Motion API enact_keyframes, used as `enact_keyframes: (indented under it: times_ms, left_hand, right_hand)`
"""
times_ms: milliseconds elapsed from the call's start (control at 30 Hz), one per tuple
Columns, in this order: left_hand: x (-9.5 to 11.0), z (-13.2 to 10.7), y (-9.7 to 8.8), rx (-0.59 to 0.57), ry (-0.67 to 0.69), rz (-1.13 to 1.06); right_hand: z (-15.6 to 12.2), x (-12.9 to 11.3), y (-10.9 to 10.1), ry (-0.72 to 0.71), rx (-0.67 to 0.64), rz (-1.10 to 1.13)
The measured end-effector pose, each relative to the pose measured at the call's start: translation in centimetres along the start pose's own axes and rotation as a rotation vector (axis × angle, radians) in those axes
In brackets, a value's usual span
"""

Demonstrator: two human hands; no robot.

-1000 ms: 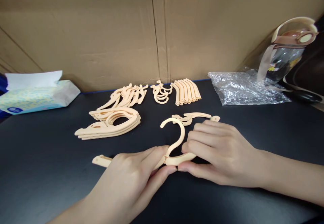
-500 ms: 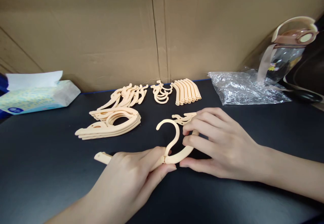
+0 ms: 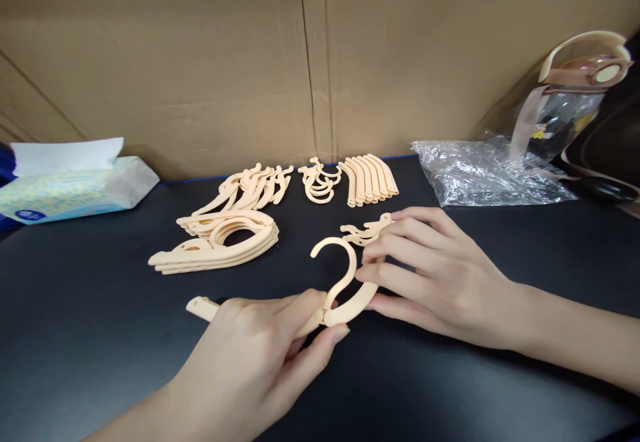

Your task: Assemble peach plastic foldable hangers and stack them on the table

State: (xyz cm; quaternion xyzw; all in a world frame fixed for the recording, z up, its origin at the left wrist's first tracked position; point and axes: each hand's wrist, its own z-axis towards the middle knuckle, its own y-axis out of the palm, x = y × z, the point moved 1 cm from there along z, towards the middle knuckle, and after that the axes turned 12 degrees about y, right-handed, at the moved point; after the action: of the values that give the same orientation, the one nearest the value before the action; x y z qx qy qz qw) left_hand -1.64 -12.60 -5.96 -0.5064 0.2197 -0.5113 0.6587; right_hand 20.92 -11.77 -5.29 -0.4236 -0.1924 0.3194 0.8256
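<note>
A cream folding hanger [image 3: 350, 305] with its curved hook pointing up is held between both hands. My left hand [image 3: 265, 342] is closed around one arm and the joint below the hook; that arm's end sticks out beyond the knuckles. My right hand [image 3: 425, 269] grips the curved arm on the other side, thumb below and fingers above. The far part of this arm is hidden by the fingers. Just behind the right fingertips lie some small cream hanger pieces [image 3: 363, 233], partly covered by the hand.
Folded hangers [image 3: 210, 262] are stacked at the left. Behind lie loose arm pieces [image 3: 255, 185], hooks [image 3: 317, 185] and a row of curved arms [image 3: 370, 179]. A tissue pack [image 3: 80, 189] stands far left; a clear plastic bag [image 3: 485, 175] and a bottle [image 3: 570, 109] are at the right.
My right hand's fingertips have slid slightly along the curved arm toward the hook, and its thumb has gone further beneath the arm. The left hand keeps its hold.
</note>
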Motion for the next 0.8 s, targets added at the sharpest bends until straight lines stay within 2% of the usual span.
enact_keyframes:
  times_ms: [233,800]
  left_hand:
    - [0.05,-0.26,-0.07,0.019,0.008,0.004]
    - [-0.32,-0.67,0.32,0.067,0.025,-0.077]
  right_hand:
    - [-0.09,-0.05,-0.23,0.019,0.065,-0.020]
    - [-0.09,-0.04,-0.42,0.025,0.059,-0.013]
